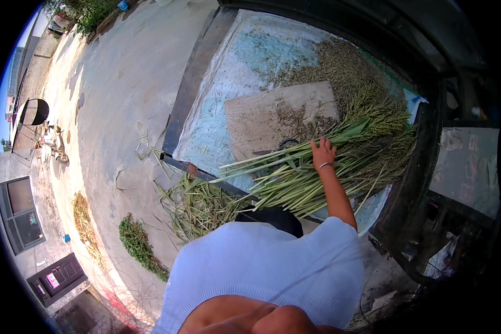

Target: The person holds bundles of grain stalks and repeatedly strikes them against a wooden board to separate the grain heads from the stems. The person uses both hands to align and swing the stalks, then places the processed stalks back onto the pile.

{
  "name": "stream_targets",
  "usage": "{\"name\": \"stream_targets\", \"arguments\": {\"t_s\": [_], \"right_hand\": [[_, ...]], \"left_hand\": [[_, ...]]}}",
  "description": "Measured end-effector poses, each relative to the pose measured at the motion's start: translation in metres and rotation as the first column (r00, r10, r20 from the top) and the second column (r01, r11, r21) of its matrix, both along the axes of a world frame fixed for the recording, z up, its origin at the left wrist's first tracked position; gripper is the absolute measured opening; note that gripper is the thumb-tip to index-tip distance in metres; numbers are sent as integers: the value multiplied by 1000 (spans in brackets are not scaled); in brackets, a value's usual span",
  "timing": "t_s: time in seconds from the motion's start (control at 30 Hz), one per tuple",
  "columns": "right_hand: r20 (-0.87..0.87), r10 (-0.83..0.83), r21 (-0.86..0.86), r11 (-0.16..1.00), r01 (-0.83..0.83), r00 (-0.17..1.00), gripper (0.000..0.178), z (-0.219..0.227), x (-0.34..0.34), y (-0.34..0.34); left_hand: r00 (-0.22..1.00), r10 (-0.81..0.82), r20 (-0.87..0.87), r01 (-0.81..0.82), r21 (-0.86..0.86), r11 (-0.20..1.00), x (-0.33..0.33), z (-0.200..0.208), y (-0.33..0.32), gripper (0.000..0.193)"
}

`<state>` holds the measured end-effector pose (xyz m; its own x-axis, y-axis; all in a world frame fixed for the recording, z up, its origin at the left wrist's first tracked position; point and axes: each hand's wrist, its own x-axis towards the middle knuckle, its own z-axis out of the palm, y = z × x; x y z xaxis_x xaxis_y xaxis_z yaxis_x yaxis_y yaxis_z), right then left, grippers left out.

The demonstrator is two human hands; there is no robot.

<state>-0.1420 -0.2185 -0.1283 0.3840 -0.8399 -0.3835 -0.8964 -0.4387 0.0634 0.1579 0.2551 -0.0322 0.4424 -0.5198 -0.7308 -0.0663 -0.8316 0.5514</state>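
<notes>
My right hand (323,153), with a thin bracelet at the wrist, lies on top of a pile of cut green stalks (284,189). Its fingers are apart and touch the upper stalks. The stalks' seed heads (381,114) spread to the far right, some green and some darker. Past the fingertips is a wooden board (256,119) strewn with loose seed and chaff. On the board's near edge, partly under the stalks, sits a dark tool with a looped handle (288,143). My left hand does not show.
A pale blue-white sheet (206,128) lines the dark-edged flat bed and carries loose grain (345,61). Cut leaves and stalks (200,206) lie on the concrete below its near left edge. A green plant heap (142,247) lies further left. A dark metal frame (423,139) borders the right.
</notes>
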Motion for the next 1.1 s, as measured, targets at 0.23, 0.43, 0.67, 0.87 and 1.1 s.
{"name": "stream_targets", "arguments": {"t_s": [0.23, 0.43, 0.67, 0.87, 1.1], "right_hand": [[128, -317, 242, 929, 281, 940, 44, -4, 28, 92], [152, -372, 221, 916, 336, 916, 46, -12, 47, 113], [476, -447, 268, 894, 360, 757, 22, -2, 30, 124], [871, -293, 123, 907, 402, 393, 23, 24, -11, 158], [921, -386, 358, 886, 296, 44, 23, 83, -28, 193]], "left_hand": [[1000, 1, 2, -1, 8, 1000, 5, -10, 45, 22], [998, 61, 31, -62, 30, 998, 13, -12, 95, 22], [988, 115, 104, -110, -45, 993, 17, -22, 113, 23], [757, 23, 653, 316, -396, 862, -8, 32, 3, 21], [718, -79, 691, 597, -555, 579, -67, 70, -109, 29]]}}
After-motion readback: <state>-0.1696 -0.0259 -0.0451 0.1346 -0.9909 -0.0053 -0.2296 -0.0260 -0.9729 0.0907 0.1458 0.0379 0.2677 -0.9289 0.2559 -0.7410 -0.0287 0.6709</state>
